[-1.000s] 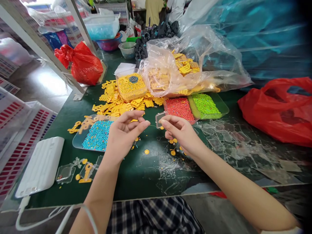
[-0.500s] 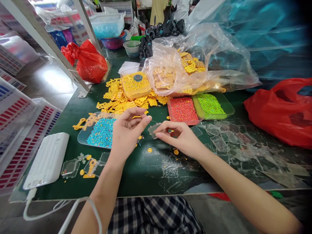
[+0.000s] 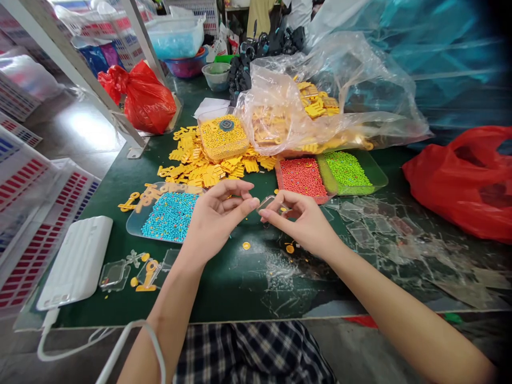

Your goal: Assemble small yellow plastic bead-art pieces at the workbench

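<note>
My right hand [image 3: 298, 220] pinches a small transparent plastic piece [image 3: 267, 202] between thumb and fingertips. My left hand [image 3: 221, 218] is raised just left of it, with thumb and forefinger nearly together. Anything held there is too thin to make out. Both hands hover over the dark green table [image 3: 236, 298], near a tray of blue beads [image 3: 170, 217]. Small round yellow pieces [image 3: 246, 245] lie below the hands. A heap of flat yellow plastic shapes [image 3: 208, 170] lies beyond them, beside a box of yellow beads [image 3: 224, 137].
Trays of red beads [image 3: 302, 177] and green beads [image 3: 347, 168] stand ahead. A transparent plastic bag [image 3: 320, 101] holds more yellow shapes. Transparent offcuts [image 3: 376, 229] cover the table's right side. A white power bank [image 3: 76, 261] lies left, and a red bag [image 3: 460, 181] lies right.
My right hand has lifted the transparent piece off the table area and brought it closer to my left hand. The view has shifted slightly.
</note>
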Action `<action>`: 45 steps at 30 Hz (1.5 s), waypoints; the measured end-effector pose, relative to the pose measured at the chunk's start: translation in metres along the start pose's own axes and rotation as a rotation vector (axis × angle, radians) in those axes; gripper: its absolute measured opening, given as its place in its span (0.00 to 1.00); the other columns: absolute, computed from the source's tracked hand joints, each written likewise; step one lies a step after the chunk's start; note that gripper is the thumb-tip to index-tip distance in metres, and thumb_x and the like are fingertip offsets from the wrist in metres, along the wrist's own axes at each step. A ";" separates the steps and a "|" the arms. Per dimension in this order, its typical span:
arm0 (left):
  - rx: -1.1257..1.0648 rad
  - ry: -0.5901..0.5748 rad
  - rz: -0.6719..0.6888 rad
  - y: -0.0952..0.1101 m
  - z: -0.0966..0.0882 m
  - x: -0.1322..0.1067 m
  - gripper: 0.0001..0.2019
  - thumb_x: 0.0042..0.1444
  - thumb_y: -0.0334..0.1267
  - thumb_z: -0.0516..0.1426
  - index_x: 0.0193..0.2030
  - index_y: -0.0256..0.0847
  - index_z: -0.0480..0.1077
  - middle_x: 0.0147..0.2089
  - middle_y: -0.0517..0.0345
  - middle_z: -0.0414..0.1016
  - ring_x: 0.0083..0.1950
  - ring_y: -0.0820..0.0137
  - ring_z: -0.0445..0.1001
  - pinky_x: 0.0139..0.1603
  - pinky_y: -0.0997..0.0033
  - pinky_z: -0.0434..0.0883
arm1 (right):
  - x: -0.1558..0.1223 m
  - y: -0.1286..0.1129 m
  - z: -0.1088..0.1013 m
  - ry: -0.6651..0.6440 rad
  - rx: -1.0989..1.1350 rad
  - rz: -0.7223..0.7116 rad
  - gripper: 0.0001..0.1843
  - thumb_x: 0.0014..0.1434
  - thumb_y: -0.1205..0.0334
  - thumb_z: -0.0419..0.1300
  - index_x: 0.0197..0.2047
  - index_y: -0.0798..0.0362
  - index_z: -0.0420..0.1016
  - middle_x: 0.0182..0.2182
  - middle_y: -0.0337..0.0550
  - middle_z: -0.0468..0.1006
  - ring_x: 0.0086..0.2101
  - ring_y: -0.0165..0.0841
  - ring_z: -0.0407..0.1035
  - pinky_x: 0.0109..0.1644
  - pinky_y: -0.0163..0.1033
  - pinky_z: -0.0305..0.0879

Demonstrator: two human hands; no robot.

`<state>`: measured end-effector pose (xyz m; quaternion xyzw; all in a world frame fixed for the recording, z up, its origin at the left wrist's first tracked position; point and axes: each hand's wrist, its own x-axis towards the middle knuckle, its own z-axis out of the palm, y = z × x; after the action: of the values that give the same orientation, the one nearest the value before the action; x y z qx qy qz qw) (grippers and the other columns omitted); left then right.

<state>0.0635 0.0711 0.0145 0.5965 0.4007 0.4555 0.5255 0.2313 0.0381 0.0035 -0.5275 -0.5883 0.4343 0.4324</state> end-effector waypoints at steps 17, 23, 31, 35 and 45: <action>-0.020 0.058 0.044 -0.002 -0.002 0.003 0.12 0.46 0.41 0.68 0.36 0.40 0.73 0.33 0.61 0.74 0.35 0.74 0.75 0.38 0.75 0.76 | -0.003 -0.002 -0.005 -0.097 0.057 -0.025 0.23 0.51 0.49 0.67 0.47 0.51 0.71 0.25 0.38 0.81 0.28 0.33 0.73 0.32 0.39 0.63; -0.032 0.012 0.048 -0.002 0.001 0.002 0.12 0.46 0.41 0.67 0.35 0.39 0.74 0.33 0.61 0.74 0.35 0.73 0.75 0.37 0.75 0.76 | -0.002 0.000 -0.003 -0.112 0.117 0.032 0.18 0.50 0.46 0.67 0.37 0.50 0.76 0.27 0.40 0.83 0.31 0.36 0.78 0.35 0.40 0.70; -0.020 -0.014 0.052 -0.002 0.000 0.002 0.12 0.46 0.42 0.68 0.34 0.39 0.74 0.33 0.61 0.75 0.36 0.73 0.76 0.40 0.73 0.76 | -0.003 0.002 -0.003 -0.075 0.075 -0.018 0.17 0.53 0.46 0.66 0.35 0.52 0.77 0.27 0.42 0.82 0.30 0.35 0.78 0.33 0.38 0.71; -0.003 -0.028 0.044 -0.001 0.001 0.002 0.11 0.47 0.41 0.67 0.34 0.39 0.74 0.34 0.61 0.75 0.36 0.72 0.76 0.39 0.73 0.76 | -0.002 0.003 -0.003 -0.063 0.062 -0.033 0.17 0.53 0.46 0.66 0.35 0.52 0.78 0.27 0.42 0.82 0.29 0.34 0.77 0.31 0.37 0.70; -0.001 0.021 0.032 -0.004 -0.001 0.002 0.11 0.46 0.41 0.67 0.35 0.40 0.75 0.34 0.61 0.75 0.35 0.74 0.75 0.36 0.76 0.76 | -0.003 0.001 -0.003 -0.061 0.112 0.002 0.20 0.50 0.46 0.68 0.37 0.50 0.70 0.26 0.39 0.81 0.30 0.34 0.76 0.33 0.38 0.67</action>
<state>0.0634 0.0738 0.0107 0.5977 0.3962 0.4704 0.5142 0.2348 0.0358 0.0033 -0.4896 -0.5753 0.4829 0.4429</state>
